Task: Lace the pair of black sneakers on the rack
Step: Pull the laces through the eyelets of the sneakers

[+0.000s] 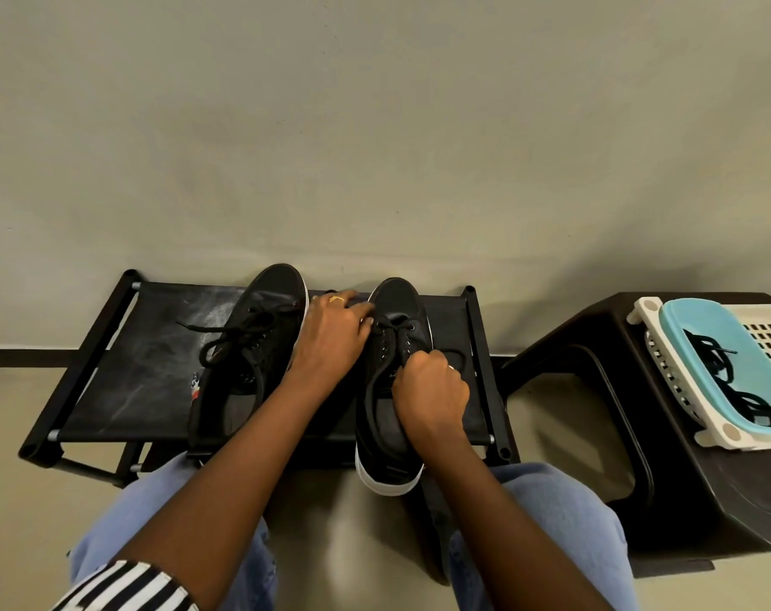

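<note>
Your right hand [432,385]: closed in a fist, gripping the lace [397,335] of the sneaker [390,416] beneath it. Your left hand [333,330]: fingers curled, pinching the same lace at the eyelets. Sneakers, black: two, both on the rack [123,359]; the second sneaker [247,346] lies just left of your left hand, laced, ends loose. Basket [701,403]: one, far right of your right hand, holding spare black laces [727,381].

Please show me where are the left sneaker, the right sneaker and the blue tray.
left sneaker [272,287]: head view, on its black toe.
right sneaker [396,297]: head view, on its toe cap.
blue tray [701,321]: head view, on a bare part of its floor, above the spare laces.
</note>
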